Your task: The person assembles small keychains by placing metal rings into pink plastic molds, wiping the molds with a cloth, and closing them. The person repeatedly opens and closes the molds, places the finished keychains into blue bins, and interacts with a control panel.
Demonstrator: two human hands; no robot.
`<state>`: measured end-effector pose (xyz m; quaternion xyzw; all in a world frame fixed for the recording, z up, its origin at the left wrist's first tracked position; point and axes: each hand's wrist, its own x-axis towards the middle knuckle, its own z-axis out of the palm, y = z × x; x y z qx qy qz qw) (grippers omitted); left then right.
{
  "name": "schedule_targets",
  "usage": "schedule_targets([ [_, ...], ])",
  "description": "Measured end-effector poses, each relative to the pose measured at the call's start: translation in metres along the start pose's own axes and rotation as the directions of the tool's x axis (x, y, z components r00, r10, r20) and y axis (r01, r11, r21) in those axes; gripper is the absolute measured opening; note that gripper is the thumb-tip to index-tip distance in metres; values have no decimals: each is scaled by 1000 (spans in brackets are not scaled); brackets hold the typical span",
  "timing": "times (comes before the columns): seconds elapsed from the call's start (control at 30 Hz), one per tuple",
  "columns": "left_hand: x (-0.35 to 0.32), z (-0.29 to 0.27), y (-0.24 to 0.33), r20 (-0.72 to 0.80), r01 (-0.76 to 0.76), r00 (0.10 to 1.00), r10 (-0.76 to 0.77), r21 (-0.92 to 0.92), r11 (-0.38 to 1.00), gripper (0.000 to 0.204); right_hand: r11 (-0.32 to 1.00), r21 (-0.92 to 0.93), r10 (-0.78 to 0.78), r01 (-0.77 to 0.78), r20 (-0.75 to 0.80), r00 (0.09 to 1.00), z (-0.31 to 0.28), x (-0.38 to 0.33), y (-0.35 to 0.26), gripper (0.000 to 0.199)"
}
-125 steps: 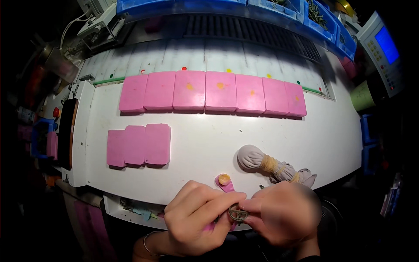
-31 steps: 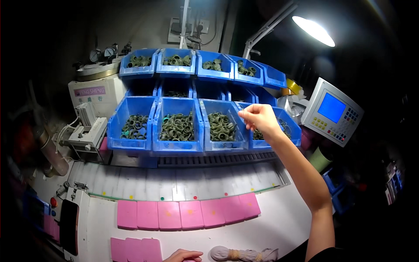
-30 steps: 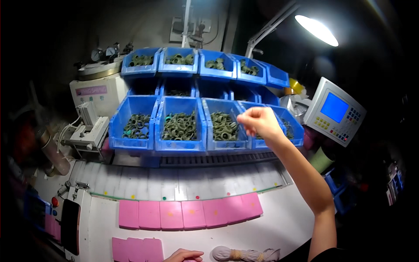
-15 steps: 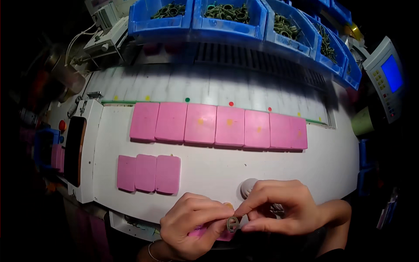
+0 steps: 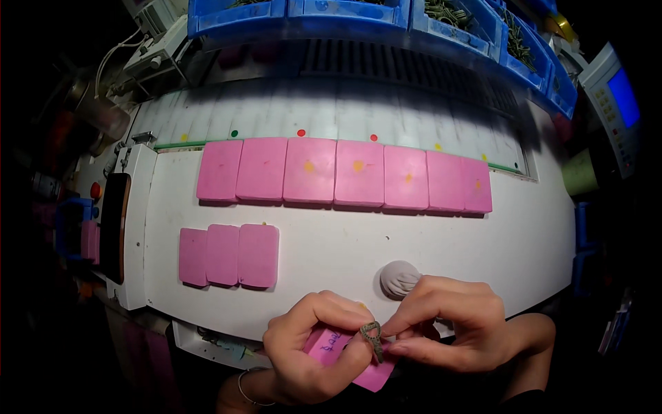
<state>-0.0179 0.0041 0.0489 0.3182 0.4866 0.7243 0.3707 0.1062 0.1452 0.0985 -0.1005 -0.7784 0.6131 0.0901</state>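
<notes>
In front of me at the table's near edge, my left hand [image 5: 314,352] holds a small greenish ring [image 5: 371,332] between thumb and fingers. Its open oval head faces up and the narrow band points down. Behind the ring, the same hand has a pink block [image 5: 324,346] with handwriting on it, partly covered by the fingers. My right hand [image 5: 448,324] comes in from the right, thumb and index finger closed close beside the ring. Whatever lies between those fingertips is too small to make out. A grey putty-like ball [image 5: 398,279] rests just beyond the right hand.
Across the white table [image 5: 331,245] runs a row of pink blocks [image 5: 310,172]; several more blocks [image 5: 258,255] lie at left. Behind them is a pale belt [image 5: 269,114] with coloured dots. Blue bins [image 5: 455,34] of green pieces hang above. A screened control panel [image 5: 617,103] stands right.
The ring has turned in my left hand, and more of the pink block shows. The belt's dots have shifted left. The whole view has tilted slightly, so the table sits higher.
</notes>
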Motion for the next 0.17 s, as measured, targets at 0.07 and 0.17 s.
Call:
schedule_targets([
  [0.07, 2, -1, 2, 2, -1, 1000, 1, 37, 999, 18, 1000, -9, -18, 18, -3, 1000, 0, -1, 3, 17],
  [0.17, 5, -1, 2, 5, 9, 1000, -10, 41, 999, 15, 1000, 4, -30, 30, -18, 999, 1, 0, 0, 21],
])
